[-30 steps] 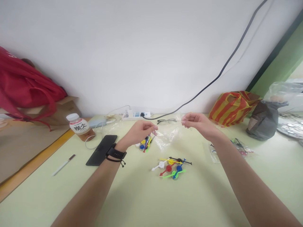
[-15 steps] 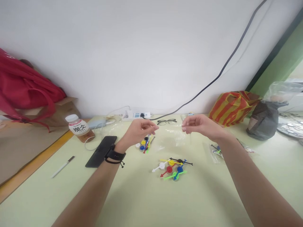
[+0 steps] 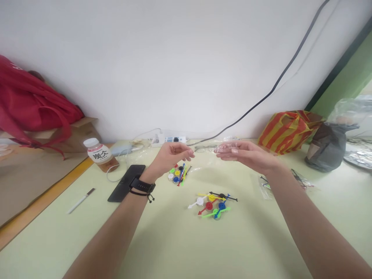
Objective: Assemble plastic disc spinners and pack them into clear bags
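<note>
A thin clear plastic bag [image 3: 205,159] stretches between my two hands above the table; its outline is hard to follow. My left hand [image 3: 174,157], with a black watch [image 3: 142,185] on the wrist, pinches its left side between thumb and fingers. On the other side, my right hand [image 3: 245,153] has its fingers fairly straight, with film over the fingertips and the thumb against it. Below the hands lies a group of arrow spinners [image 3: 209,205] in several colours on round bases. Behind my left hand sit loose coloured discs and arrows [image 3: 178,174].
A phone [image 3: 126,183], a pen [image 3: 81,200] and a drink bottle [image 3: 100,155] are on the left. Glasses [image 3: 203,148] and a power strip [image 3: 175,139] lie by the wall. Filled clear bags [image 3: 266,186], a striped bag [image 3: 283,131] and a grey bag [image 3: 325,149] stand right.
My right hand has moved slightly left, its fingers straighter, and plastic film now shows over its fingertips. My left hand keeps its pinch. The view has shifted slightly.
</note>
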`<state>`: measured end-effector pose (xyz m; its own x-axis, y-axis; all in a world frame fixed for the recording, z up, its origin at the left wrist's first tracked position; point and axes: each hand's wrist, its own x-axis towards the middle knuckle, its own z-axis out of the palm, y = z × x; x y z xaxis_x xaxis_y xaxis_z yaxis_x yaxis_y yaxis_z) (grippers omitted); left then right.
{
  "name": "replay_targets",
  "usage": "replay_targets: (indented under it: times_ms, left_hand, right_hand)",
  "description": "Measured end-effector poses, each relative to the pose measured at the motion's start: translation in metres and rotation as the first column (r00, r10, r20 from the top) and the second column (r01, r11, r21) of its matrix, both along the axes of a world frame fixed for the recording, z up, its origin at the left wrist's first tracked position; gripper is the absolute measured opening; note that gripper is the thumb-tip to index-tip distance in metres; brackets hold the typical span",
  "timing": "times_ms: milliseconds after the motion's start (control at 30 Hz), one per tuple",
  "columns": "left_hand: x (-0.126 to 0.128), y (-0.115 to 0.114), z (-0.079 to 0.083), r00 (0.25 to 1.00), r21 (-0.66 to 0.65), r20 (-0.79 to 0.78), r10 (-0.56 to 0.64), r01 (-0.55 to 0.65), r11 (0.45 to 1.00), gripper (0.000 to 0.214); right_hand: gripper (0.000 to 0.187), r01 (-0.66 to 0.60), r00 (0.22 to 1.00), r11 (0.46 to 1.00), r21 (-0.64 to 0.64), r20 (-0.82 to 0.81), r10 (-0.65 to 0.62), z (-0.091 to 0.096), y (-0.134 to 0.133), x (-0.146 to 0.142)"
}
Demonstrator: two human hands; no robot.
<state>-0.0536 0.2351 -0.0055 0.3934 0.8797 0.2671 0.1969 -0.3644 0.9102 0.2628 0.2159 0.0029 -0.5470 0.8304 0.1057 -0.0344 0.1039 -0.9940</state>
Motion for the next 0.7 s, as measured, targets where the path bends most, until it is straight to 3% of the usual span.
replay_targets:
  times_ms: [167,300,400,600,700]
  left_hand:
    - [0.003,-0.004,0.004,0.997,0.017,-0.002,-0.071,0.071,0.997,0.028]
    - [0.007,-0.008,0.006,0.988,-0.015,-0.033,-0.148,0.148,0.989,0.031]
    - [0.01,-0.01,0.006,0.984,-0.055,-0.008,-0.176,0.175,0.983,0.037]
    - [0.018,-0.015,0.004,0.96,-0.178,0.17,-0.221,0.25,0.952,0.043]
    - [0.024,-0.015,-0.001,0.949,-0.237,0.255,-0.184,0.246,0.94,0.049]
  right_hand:
    - [0.051,-0.333,0.943,0.942,0.045,-0.001,0.334,-0.009,0.001,0.003]
    - [0.067,-0.504,0.863,0.863,0.028,-0.018,0.504,-0.012,-0.001,0.0]
    - [0.073,-0.533,0.846,0.845,0.037,-0.004,0.533,-0.011,-0.003,-0.008]
    - [0.074,-0.44,0.889,0.893,0.097,-0.093,0.449,-0.014,-0.005,-0.032]
    - [0.078,-0.506,0.85,0.86,0.066,-0.13,0.51,-0.023,-0.005,-0.037]
